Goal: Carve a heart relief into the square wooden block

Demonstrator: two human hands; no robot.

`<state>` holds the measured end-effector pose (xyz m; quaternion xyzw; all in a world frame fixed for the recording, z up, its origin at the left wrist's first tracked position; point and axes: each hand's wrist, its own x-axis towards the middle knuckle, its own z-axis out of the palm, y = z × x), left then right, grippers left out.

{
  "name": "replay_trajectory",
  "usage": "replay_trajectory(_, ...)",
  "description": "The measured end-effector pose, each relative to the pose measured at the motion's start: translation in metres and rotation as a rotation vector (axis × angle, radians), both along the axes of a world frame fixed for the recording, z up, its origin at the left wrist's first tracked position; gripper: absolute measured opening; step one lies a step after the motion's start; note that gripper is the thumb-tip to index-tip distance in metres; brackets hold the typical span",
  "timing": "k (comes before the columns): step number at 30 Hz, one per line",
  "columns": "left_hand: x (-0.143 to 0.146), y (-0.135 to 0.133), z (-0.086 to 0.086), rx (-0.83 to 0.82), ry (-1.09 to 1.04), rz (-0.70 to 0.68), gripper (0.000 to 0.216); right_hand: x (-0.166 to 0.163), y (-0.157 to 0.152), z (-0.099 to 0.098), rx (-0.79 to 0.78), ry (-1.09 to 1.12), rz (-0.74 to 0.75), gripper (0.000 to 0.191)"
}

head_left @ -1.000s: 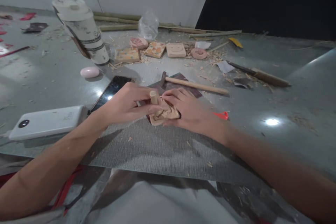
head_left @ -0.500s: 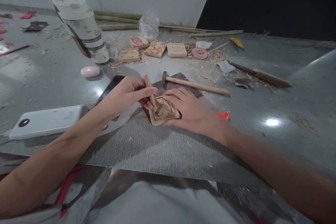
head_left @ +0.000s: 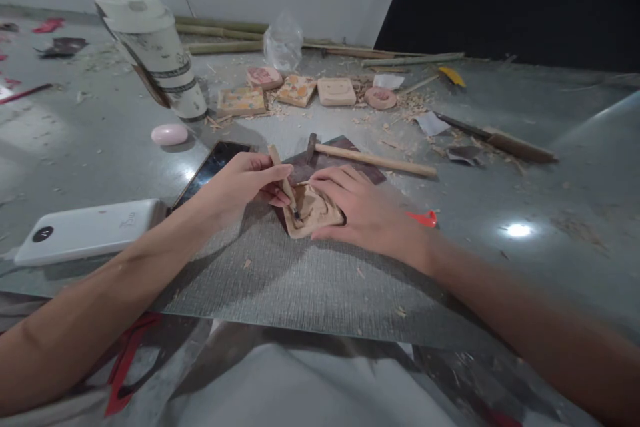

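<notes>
My left hand (head_left: pixel 257 179) is closed around the wooden handle of a carving chisel (head_left: pixel 283 177). The chisel leans, and its dark metal tip touches the hollowed face of a small carved wooden block (head_left: pixel 315 212). From the right, my right hand (head_left: pixel 350 203) grips the block, fingers over its far edge and thumb along the near side. Part of the block is hidden under that hand. A hammer (head_left: pixel 370 158) with a wooden handle lies just beyond the block, on a dark sheet (head_left: pixel 345 147). Behind my left hand lies a phone (head_left: pixel 215 163).
A white power bank (head_left: pixel 93 230) and a pink oval object (head_left: pixel 170 135) lie at left, below a tall cup (head_left: pixel 155 53). Several carved blocks, including a plain one (head_left: pixel 337 91), sit among shavings at the back. A knife (head_left: pixel 495 138) lies at right.
My left hand and the chisel have shifted slightly left, with the chisel tip still at the block's left part. My right hand keeps its place on the block.
</notes>
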<state>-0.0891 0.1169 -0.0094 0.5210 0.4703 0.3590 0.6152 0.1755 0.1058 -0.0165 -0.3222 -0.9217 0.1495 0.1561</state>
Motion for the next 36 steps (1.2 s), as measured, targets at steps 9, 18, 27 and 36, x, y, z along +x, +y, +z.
replay_trajectory(9,0.004,-0.008,0.015,0.122,0.058,-0.072,0.029,0.000,0.001,0.001,0.000,-0.001,0.023,0.067)
replay_trajectory(18,0.003,-0.004,0.006,-0.031,0.015,0.011,0.030,0.000,0.000,0.001,-0.005,0.010,0.019,0.071)
replay_trajectory(27,0.007,-0.009,0.008,-0.026,0.015,0.014,0.030,0.000,0.001,0.001,-0.030,0.018,0.009,0.071)
replay_trajectory(36,0.013,-0.008,0.007,-0.003,0.129,0.030,0.027,0.002,0.002,0.002,-0.044,0.023,0.022,0.070)
